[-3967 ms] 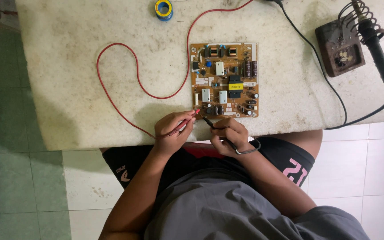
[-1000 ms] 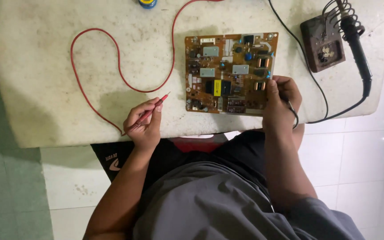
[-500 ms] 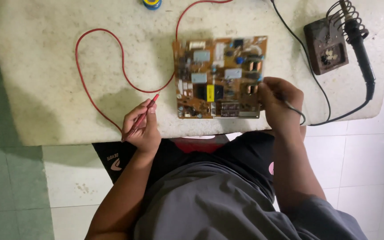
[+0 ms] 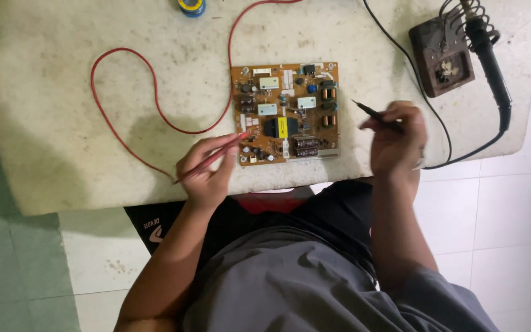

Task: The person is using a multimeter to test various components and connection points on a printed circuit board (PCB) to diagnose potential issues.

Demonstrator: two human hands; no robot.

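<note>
The pale stone table (image 4: 62,123) spans the view, with bare room at its left end. An orange circuit board (image 4: 287,112) lies near its front edge. The left hand (image 4: 207,169) pinches a red probe (image 4: 213,158), tip touching the board's left edge. The right hand (image 4: 397,138) grips a black probe (image 4: 373,113), raised beside the board's right edge. A soldering iron stand (image 4: 442,55) sits far right.

Even, soft light — sharp overall, with faint shadows left of things.

A thin red probe (image 4: 213,158) slants onto the orange circuit board (image 4: 287,112); a black probe (image 4: 376,114) hovers right.
</note>
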